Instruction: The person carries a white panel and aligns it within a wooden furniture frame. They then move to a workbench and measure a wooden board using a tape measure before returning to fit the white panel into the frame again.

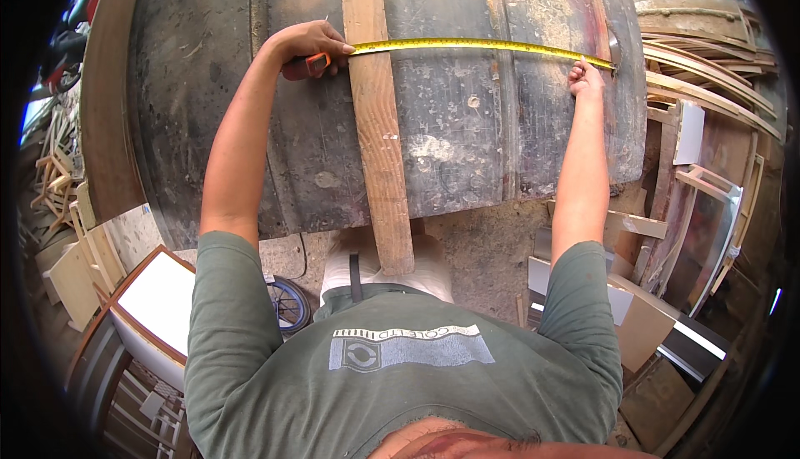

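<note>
A yellow tape measure blade point(467, 43) stretches left to right across a dark, worn work table point(450, 117). My left hand point(315, 44) is closed around the orange-red case point(310, 66) of the tape measure, its fingertips at the blade beside a wooden plank. My right hand point(586, 77) pinches the blade close to its far right end, near the table's right side. The wooden plank point(379, 109) lies lengthwise on the table, under the blade, and its near end juts past the table edge toward my body.
A long brown board point(108, 117) runs along the table's left side. Wooden strips point(708, 76) are stacked at right, above leaning panels and frames point(708, 226). A white-topped cabinet point(157, 301) stands at lower left. Below the table shows a small blue wheel point(287, 305).
</note>
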The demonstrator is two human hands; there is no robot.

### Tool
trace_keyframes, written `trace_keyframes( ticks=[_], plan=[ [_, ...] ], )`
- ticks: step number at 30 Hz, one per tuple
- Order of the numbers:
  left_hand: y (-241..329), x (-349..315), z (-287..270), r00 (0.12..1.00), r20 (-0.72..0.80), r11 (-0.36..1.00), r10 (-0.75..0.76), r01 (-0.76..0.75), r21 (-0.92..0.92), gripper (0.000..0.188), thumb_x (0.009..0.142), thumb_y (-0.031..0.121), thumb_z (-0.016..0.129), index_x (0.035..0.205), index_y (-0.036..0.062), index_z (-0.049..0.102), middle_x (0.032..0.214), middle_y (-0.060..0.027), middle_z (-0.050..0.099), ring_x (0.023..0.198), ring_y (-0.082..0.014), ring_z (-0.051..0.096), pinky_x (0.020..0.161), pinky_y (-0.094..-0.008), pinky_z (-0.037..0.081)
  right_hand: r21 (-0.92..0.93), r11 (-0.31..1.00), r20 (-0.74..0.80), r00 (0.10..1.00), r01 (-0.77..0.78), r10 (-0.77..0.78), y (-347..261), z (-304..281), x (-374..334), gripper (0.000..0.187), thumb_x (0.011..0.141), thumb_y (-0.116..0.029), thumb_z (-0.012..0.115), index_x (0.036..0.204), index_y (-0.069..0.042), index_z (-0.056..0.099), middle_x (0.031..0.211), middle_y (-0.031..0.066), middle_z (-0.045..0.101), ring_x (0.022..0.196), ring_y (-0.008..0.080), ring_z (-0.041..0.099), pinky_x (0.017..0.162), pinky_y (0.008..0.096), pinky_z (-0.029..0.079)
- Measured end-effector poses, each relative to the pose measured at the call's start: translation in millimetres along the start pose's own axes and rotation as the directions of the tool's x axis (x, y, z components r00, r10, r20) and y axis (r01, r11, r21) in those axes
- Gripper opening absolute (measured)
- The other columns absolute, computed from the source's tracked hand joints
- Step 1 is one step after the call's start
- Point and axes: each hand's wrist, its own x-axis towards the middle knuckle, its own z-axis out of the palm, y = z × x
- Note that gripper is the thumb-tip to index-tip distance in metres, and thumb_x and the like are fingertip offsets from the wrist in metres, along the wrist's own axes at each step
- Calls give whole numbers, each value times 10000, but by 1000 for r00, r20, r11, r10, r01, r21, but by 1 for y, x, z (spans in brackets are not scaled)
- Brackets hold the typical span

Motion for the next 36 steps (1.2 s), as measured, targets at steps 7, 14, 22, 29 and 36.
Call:
trace_keyframes(
  ticks=[7,14,22,29,36],
  plan=[
    [-6,3,-1,999,38,999,-21,22,-39,357,957,346,673,903,2,746,719,-75,717,562,-136,647,516,-298,516,13,1000,-42,999,-8,9,3,6,-12,199,992,-201,642,864,-73,559,667,9,552,501,109,482,449,261,401],
    [-13,-24,-50,990,9,990,138,-138,-18,372,945,360,671,884,4,756,749,-75,726,599,-137,650,565,-292,527,76,982,58,982,174,-179,0,83,-51,166,967,-176,656,899,-109,520,640,19,522,473,116,453,426,267,368],
    [7,12,-74,995,-46,996,89,-90,-20,384,952,360,674,898,-13,751,731,-76,723,575,-137,648,538,-295,528,7,997,-46,996,81,-81,-20,111,-19,106,989,-145,616,963,-51,575,733,78,640,490,127,530,416,268,418],
    [12,38,-89,995,-86,988,58,-45,148,352,936,358,680,818,34,755,723,-54,724,586,-136,653,564,-303,530,74,990,56,991,117,-121,-33,94,54,117,932,-77,679,981,-34,583,714,77,623,527,161,577,416,274,442],
    [18,40,-90,998,-56,1000,-12,12,8,358,933,369,699,963,14,732,759,-93,739,588,-148,676,520,-308,531,-64,994,5,996,85,-85,-39,108,43,140,989,-167,638,968,-36,595,751,54,643,523,102,546,426,221,447]
  ],
)
